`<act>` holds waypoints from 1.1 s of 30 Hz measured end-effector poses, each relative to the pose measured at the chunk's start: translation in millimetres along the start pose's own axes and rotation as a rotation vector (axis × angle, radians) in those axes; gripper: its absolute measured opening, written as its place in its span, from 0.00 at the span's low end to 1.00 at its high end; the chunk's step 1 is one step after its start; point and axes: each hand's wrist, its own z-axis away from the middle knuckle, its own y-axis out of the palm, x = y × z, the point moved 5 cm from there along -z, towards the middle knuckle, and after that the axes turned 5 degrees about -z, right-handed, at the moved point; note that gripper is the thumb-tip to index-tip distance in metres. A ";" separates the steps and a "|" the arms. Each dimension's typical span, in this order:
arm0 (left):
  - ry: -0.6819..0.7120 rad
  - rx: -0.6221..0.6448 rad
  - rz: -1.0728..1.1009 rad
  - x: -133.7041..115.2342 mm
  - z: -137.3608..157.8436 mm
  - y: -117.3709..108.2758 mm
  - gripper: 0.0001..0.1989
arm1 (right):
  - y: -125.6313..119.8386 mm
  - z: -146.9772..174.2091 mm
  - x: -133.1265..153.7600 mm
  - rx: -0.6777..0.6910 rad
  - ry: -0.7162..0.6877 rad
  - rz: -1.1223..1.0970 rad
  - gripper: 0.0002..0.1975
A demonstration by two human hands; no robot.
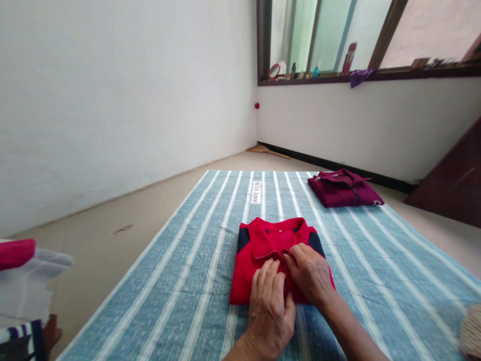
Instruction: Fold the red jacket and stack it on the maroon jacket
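Observation:
A folded red jacket (243,283) with dark navy shoulder panels lies on the striped cloth in front of me, its collar (261,240) pointing away. My left hand (269,303) rests on the jacket's front below the left collar tip, fingers stretched along the fabric and thumb apart. Just right of it, my right hand (310,273) has bent fingers closed on the fabric at the front opening by the right collar tip. The hands cover most of the opening and the lower front edge.
A blue and white striped cloth (203,250) covers the surface under the jacket. Near its far right corner lies a folded maroon garment (341,189). At the left edge are pink and white fabrics (33,281); at lower right, a beige woven thing (471,331). A broom (266,150) lies in the corner.

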 end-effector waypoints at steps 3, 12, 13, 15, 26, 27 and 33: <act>0.006 0.022 -0.004 0.6 -0.1 0.9 0.13 | -0.7 -0.4 0.3 0.009 0.004 0.005 0.16; 0.046 -0.024 0.008 1.3 -1.9 -4.2 0.14 | -2.7 7.3 -7.1 0.047 0.021 -0.138 0.13; 0.051 -0.036 0.020 1.5 -3.3 -6.4 0.14 | -2.6 7.6 -7.6 0.047 0.024 -0.141 0.13; 0.055 -0.066 0.050 3.0 -7.5 -11.6 0.14 | -2.9 7.6 -7.7 0.045 0.022 -0.148 0.14; -0.024 -0.065 -0.080 38.8 -19.3 -2.8 0.17 | -2.5 0.1 9.0 -0.026 0.067 0.050 0.19; -0.025 -0.053 -0.092 39.6 -18.1 -0.5 0.17 | -1.7 -1.0 11.0 -0.034 0.073 0.082 0.19; -0.036 0.016 -0.130 37.2 -13.7 5.5 0.17 | 1.4 -2.7 15.5 -0.050 0.096 0.142 0.16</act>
